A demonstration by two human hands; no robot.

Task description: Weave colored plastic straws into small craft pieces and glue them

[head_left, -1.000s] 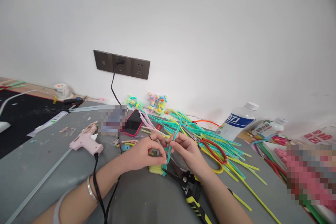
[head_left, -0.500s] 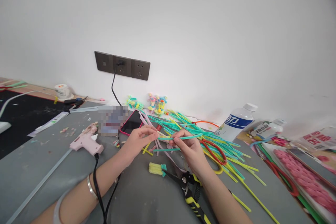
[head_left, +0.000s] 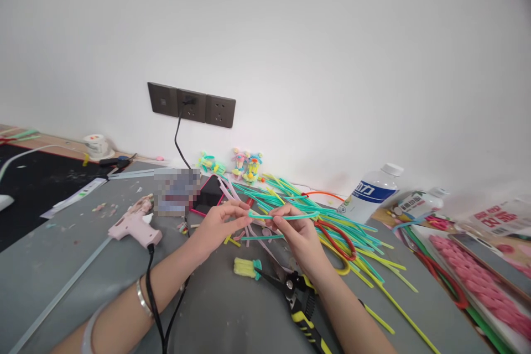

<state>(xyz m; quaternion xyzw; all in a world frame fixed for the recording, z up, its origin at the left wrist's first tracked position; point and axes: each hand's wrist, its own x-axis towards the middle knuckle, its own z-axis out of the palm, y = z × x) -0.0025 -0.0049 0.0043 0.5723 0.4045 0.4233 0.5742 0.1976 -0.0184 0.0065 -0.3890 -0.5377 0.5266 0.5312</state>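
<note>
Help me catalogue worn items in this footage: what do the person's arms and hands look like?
The left hand and right hand are ungloved, with no sleeves on the visible forearms. A shiny silver bracelet circles the left forearm; a pale band sits farther up, its material unclear. No bracelet shows on the right.

Near centre: open passage over grey mat [head_left: 219,310], between glue-gun cable [head_left: 149,282] at left and wire pliers [head_left: 296,304] at right. Far right obstructed: pipe-cleaner heap [head_left: 332,211], bottle [head_left: 371,192]. Scissors handles [head_left: 352,251] flank right hand [head_left: 295,232].
</note>
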